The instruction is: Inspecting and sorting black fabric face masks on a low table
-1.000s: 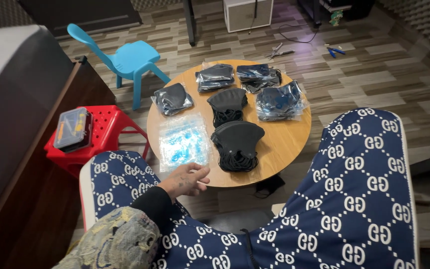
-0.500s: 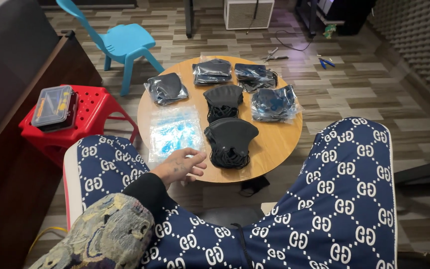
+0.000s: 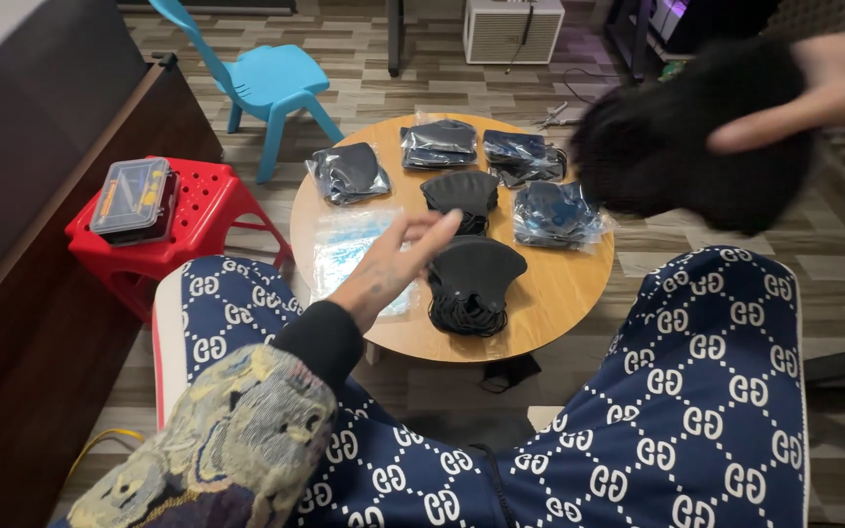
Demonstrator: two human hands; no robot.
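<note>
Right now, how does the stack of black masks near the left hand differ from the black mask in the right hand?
The stack of black masks lies flat on the round wooden table, sharp in view; the black mask is lifted in the air and blurred. The stack is several masks with looped ear straps below; the held one looks single, pinched by the right hand. The left hand hovers open beside the stack. Both are black with a curved shape.

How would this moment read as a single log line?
left hand: open, over round table | right hand: holds black mask

Black masks (image 3: pixel 471 279), red stool (image 3: pixel 202 220), blue chair (image 3: pixel 271 78)
</note>
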